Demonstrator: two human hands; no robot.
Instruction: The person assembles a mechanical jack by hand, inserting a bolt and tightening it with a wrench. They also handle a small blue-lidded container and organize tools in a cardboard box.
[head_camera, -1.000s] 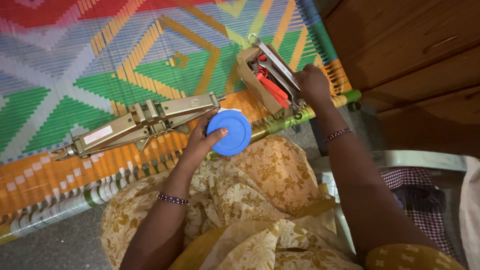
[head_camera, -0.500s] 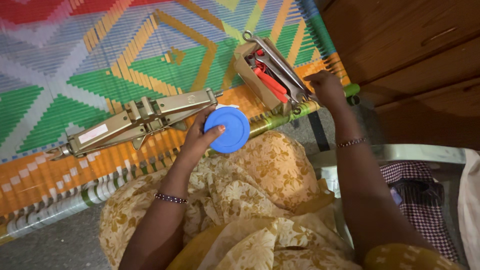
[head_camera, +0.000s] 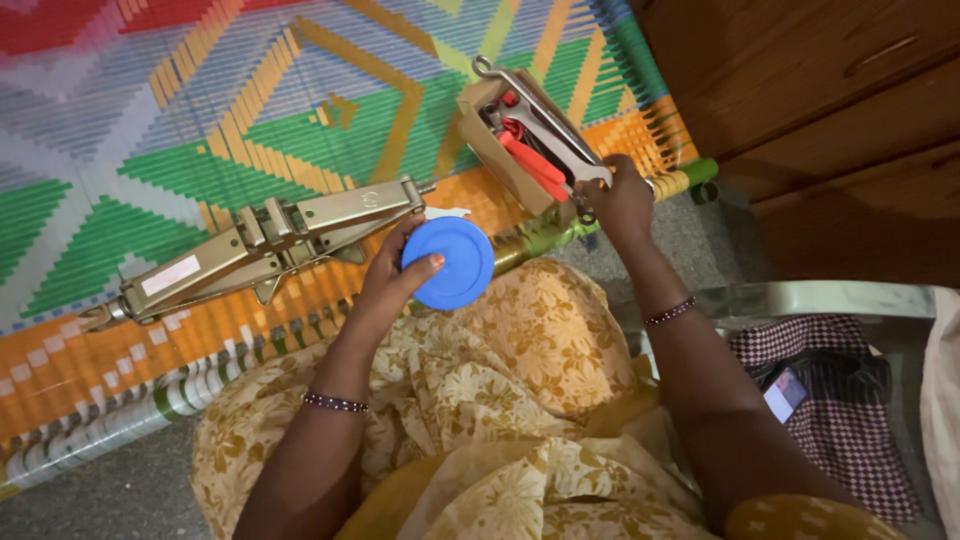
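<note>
My left hand (head_camera: 392, 275) holds a round blue plastic lid (head_camera: 449, 263) by its edge, just above my lap. My right hand (head_camera: 618, 200) grips the near end of a cardboard box of tools (head_camera: 498, 140), where a grey metal handle sticks out. Inside the box lie red-handled tools (head_camera: 530, 160) and a long metal rod (head_camera: 530, 95). A tan metal scissor jack (head_camera: 262, 246) lies flat on the woven cot, its right tip touching my left fingers.
The woven cot (head_camera: 200, 120) has green, orange, white and red bands and a wrapped rail along its near edge. Dark wooden drawers (head_camera: 820, 110) stand at the right. A metal-framed seat with checked cloth (head_camera: 850, 400) and a small phone sits at lower right.
The view has shifted slightly. My right hand has slid down the box to its near end, and the box sits tilted. The blue lid stays in my left hand.
</note>
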